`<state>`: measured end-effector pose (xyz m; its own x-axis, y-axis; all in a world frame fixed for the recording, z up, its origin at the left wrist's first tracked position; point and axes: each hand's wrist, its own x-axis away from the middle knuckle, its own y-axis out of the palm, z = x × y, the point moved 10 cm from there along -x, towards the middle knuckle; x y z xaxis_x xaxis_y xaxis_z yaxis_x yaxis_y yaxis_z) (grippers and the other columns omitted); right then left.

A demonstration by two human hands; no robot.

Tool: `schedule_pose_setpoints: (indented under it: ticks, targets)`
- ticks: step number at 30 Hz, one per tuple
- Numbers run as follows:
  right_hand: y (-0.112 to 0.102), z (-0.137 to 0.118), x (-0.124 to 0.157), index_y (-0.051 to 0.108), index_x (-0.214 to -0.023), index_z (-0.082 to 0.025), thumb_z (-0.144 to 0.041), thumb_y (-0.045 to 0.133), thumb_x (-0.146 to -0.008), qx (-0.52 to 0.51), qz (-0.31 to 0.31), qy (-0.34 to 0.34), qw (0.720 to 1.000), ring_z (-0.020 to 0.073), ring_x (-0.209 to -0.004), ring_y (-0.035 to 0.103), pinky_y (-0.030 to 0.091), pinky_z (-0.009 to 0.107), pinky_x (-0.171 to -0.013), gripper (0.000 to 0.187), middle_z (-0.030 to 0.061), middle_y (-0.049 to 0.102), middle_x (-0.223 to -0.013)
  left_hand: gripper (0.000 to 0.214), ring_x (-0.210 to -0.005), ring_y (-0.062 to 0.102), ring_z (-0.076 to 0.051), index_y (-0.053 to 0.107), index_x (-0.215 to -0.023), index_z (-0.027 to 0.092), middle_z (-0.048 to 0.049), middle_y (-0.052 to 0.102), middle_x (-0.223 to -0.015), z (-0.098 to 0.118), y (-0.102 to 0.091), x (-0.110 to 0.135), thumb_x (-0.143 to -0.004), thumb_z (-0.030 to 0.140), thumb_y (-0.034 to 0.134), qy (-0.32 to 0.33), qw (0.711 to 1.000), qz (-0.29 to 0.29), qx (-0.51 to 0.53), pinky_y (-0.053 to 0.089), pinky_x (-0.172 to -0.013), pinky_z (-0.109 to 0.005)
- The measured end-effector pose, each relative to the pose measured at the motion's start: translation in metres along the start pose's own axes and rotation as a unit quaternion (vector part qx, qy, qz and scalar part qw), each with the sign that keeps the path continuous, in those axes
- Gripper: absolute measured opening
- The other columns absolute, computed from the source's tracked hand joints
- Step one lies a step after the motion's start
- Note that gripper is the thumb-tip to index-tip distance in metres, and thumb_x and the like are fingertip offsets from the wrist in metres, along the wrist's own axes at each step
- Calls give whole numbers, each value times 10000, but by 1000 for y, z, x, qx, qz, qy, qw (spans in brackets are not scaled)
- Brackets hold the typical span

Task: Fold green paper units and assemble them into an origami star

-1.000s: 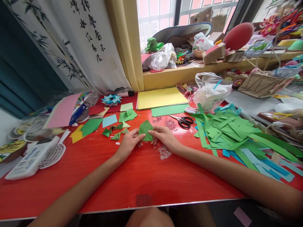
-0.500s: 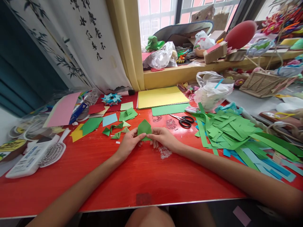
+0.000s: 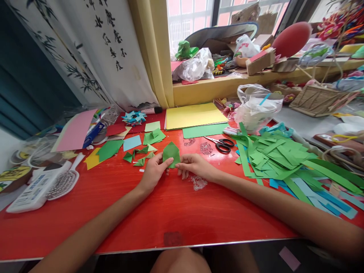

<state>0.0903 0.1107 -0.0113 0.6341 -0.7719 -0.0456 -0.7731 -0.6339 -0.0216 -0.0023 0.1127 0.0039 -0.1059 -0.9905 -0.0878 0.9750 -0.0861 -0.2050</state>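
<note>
A small piece of folded green paper [image 3: 171, 152] with a pointed top is held upright above the red table. My left hand [image 3: 155, 170] pinches it from the left, the thumb lying across its lower front. At the lower right corner, my right hand [image 3: 196, 167] has its thumb and forefinger closed on the paper's edge, with the other fingers curled below. Just left of the paper lie several small folded green pieces [image 3: 140, 162]. Behind these are a stack of green paper squares [image 3: 154, 136] and a light blue square [image 3: 132, 143].
Black-handled scissors [image 3: 223, 145] lie beyond my right hand. A heap of green paper strips [image 3: 278, 155] covers the table's right side. Yellow sheets [image 3: 193, 116] lie at the back. To the left are a hairbrush [image 3: 64, 184] and a white container [image 3: 36, 193].
My right hand's thumb has slid from the front of the green paper to its lower right corner. The paper has shifted slightly left and up with my left hand.
</note>
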Motion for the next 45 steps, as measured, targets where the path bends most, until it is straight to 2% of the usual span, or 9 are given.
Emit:
schedule_pose_setpoints:
  ticks: [5, 11, 19, 26, 29, 31, 37, 41, 45]
  targets:
    - [-2, -3, 1, 490, -699, -149, -382, 530, -783, 3, 14, 4, 1000, 93, -487, 568, 461, 213, -498, 250, 4, 603, -596, 240, -502, 441, -75, 553, -784, 157, 31, 509, -620, 3, -1, -1, -720, 388, 577, 15, 1000, 1, -5, 377, -457, -182]
    - [-18, -11, 6, 479, -692, -169, -360, 492, -803, -7, 100, -4, 995, 102, -503, 569, 441, 211, -498, 222, -38, 531, -549, 282, -529, 468, -93, 583, -850, 145, 5, 575, -675, -2, 11, -2, -692, 379, 602, -19, 998, -59, 4, 384, -461, -195]
    - [-27, -16, 10, 504, -646, -163, -313, 479, -803, 9, 133, -27, 991, 86, -514, 518, 413, 205, -521, 219, -36, 510, -568, 336, -601, 527, -118, 588, -933, 160, -10, 612, -751, -8, 19, -1, -684, 384, 611, -42, 995, -91, 14, 408, -512, -211]
    - [-29, -7, 7, 473, -618, -173, -347, 484, -789, 22, 130, -7, 991, 109, -480, 521, 406, 227, -499, 244, -34, 512, -514, 232, -457, 419, -57, 486, -671, 162, 54, 465, -553, -2, -2, -5, -731, 371, 568, -2, 1000, 2, 10, 343, -456, -175]
    - [-31, -10, 7, 518, -678, -169, -340, 504, -775, 15, 143, -25, 989, 105, -572, 518, 412, 223, -558, 197, -24, 540, -620, 244, -462, 432, -62, 455, -645, 163, 56, 452, -537, -2, 2, -5, -726, 360, 574, -7, 1000, -22, 14, 356, -467, -178]
    - [-32, -9, 6, 539, -717, -168, -334, 512, -767, 3, 146, -24, 989, 105, -604, 510, 408, 223, -570, 175, -19, 548, -664, 232, -483, 451, -68, 476, -671, 161, 47, 469, -566, -3, 5, -5, -725, 366, 571, -11, 999, -34, 16, 380, -478, -184]
    - [-32, -3, 3, 566, -746, -172, -329, 533, -748, -6, 146, -12, 989, 111, -576, 496, 395, 227, -548, 160, -20, 547, -637, 258, -556, 482, -87, 517, -813, 159, 17, 502, -687, -6, -4, -7, -695, 376, 590, -11, 998, 13, 66, 431, -450, -189]
    - [-35, -4, 3, 582, -939, -196, -311, 537, -745, -30, 156, -24, 987, 120, -592, 513, 401, 235, -569, 230, -23, 576, -653, 241, -559, 491, -90, 534, -830, 167, 24, 501, -660, -4, -2, -8, -697, 359, 594, -1, 998, 6, 68, 444, -447, -189]
    - [-37, -6, 5, 612, -933, -197, -275, 538, -741, -67, 163, -27, 984, 120, -666, 533, 410, 231, -618, 220, -6, 611, -755, 236, -504, 493, -83, 547, -892, 176, 38, 488, -589, 3, 3, -5, -731, 347, 567, 9, 998, -20, 53, 450, -465, -197]
